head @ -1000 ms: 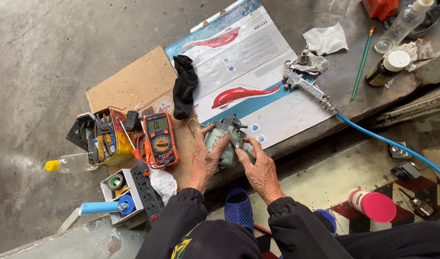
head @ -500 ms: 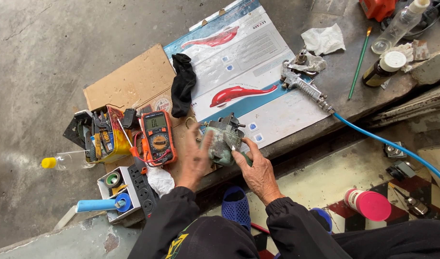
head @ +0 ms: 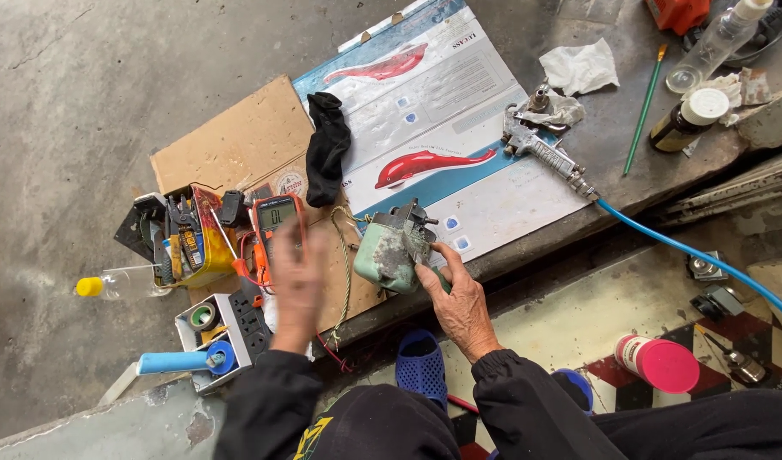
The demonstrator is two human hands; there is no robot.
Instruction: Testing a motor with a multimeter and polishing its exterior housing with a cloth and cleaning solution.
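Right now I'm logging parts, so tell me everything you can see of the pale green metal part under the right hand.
The green part is a boxy metal casting with worn, stained pale green paint and dark fittings and screws on top. It rests tilted on the edge of the cardboard, beside the printed poster. The right hand grips its lower right side.

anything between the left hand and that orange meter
Nothing visible does. The left hand, blurred, hovers right at the orange meter, partly overlapping it in the head view. The right hand holds the green metal part.
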